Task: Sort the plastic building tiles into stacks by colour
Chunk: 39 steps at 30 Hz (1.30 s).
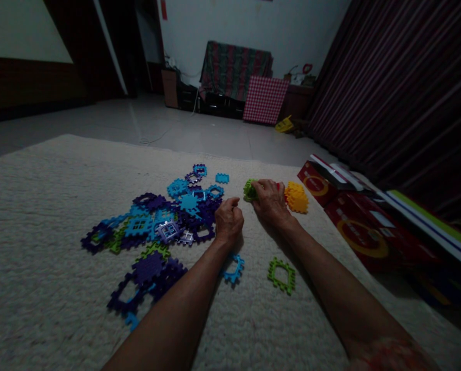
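My left hand [229, 220] rests on the cream rug with its fingers curled into a loose fist beside a heap of blue and purple interlocking plastic tiles [164, 216]; what it holds, if anything, is hidden. My right hand [269, 202] lies palm down, its fingers closed over a stack of green tiles [249, 189]. A stack of yellow tiles [296, 197] sits just right of that hand. A single blue tile [233, 269] lies under my left forearm and a green frame tile [281, 275] lies between my arms.
The cream rug [40, 247] covers the near floor. Red cardboard boxes [354, 221] lie along its right edge below a dark striped curtain. A checked board [265, 99], a covered cabinet and a yellow object stand far back on the bare tiled floor.
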Tool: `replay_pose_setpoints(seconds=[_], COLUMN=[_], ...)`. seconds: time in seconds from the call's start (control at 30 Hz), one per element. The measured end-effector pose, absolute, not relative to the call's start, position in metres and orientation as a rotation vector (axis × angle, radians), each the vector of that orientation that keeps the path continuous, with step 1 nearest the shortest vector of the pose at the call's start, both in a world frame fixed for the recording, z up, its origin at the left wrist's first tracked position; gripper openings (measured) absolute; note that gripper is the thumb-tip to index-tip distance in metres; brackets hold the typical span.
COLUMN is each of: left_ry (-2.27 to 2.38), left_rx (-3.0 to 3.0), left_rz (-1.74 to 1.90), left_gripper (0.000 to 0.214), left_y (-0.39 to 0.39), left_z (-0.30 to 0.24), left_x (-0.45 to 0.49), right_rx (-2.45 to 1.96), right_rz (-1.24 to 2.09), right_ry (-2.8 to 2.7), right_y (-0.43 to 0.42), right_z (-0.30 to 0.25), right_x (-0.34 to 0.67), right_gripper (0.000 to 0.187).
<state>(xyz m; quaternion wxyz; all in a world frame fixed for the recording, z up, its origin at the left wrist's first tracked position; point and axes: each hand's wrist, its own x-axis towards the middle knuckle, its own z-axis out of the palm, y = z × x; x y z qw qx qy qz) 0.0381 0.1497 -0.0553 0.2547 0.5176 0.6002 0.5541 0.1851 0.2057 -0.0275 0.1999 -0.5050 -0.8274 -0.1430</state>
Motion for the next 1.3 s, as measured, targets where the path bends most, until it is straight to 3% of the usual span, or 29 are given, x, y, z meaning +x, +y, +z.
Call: replay_pose_setpoints(seconds=[1.3], left_ry=[1.633], left_rx=[1.441], left_rz=[1.49], left_gripper=[0.036], left_y=[0.15], left_z=[-0.055], left_x=[0.036], right_rx=[-1.47], right_rz=[-0.403], right_ry=[-2.196], right_y=[0.207], right_z=[-0.029], right_x=[0.2], right_gripper=[0.041])
